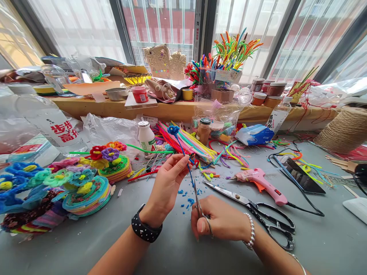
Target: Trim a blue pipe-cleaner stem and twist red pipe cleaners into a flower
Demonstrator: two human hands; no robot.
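My left hand (171, 181) pinches a blue pipe cleaner flower (173, 130) by its stem, bloom up and tilted to the left. The stem's lower part looks thin. In my right hand (218, 219) is a small pair of metal scissors (197, 196), my fingers through the handles and its blades pointing up at the stem's lower end. Whether the blades touch the stem, I cannot tell. Blue fuzz clippings (190, 201) lie scattered on the grey table (160, 244) between my hands.
Large black-handled scissors (255, 210) and a pink glue gun (262, 183) lie to the right, near a phone (301, 175). Colourful pipe cleaner flowers (83, 177) stand left. Behind are loose pipe cleaners (192, 147), a white bottle (145, 135) and a brown jar (203, 131).
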